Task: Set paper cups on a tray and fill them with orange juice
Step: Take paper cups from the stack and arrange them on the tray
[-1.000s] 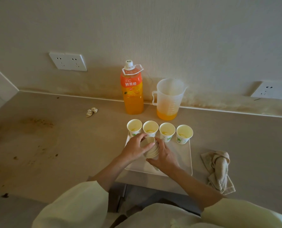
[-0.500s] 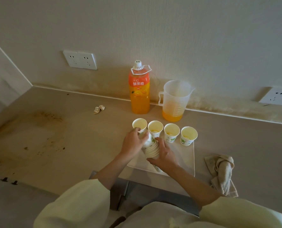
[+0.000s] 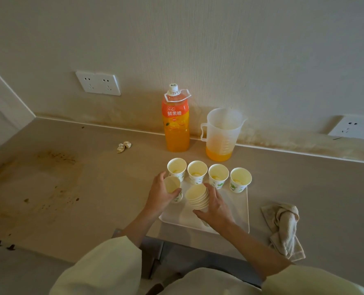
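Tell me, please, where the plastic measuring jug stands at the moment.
In the head view, the measuring jug stands on the counter, just right of the orange juice bottle and behind the row of paper cups on the tray.

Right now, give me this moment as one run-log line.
phase: placing cups | left hand: holds single cup at left edge of tray | right hand: holds cup stack over tray | row of four cups: upright on tray

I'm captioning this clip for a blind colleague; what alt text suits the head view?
The left hand holds one paper cup while the right hand grips a stack of cups above a tray. Four cups stand in a row along its far edge, with an orange juice bottle and a measuring jug behind them.
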`<state>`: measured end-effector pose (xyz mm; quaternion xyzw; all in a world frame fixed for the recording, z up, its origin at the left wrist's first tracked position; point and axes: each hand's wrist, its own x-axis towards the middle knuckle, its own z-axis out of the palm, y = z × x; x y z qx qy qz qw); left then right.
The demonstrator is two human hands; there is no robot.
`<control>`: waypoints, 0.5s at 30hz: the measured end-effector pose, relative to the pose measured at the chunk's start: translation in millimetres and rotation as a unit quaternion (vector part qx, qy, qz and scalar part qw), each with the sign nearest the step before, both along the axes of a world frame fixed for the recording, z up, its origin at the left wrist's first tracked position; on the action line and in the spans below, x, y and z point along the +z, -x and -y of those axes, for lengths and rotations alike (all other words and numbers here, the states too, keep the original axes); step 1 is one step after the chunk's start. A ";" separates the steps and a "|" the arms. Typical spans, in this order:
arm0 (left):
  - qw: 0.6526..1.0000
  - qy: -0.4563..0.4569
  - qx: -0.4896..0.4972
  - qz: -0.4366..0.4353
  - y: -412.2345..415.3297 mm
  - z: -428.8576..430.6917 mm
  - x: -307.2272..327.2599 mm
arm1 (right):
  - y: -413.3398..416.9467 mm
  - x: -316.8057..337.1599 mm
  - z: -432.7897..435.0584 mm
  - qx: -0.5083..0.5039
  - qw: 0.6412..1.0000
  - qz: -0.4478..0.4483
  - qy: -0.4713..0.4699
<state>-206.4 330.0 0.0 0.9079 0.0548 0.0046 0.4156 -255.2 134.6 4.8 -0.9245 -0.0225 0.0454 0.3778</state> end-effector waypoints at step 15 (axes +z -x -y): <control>1.000 -0.023 -0.008 0.019 -7.1 7.0 -10.3 | 1.5 1.6 10.4 -0.016 1.000 0.000 -0.009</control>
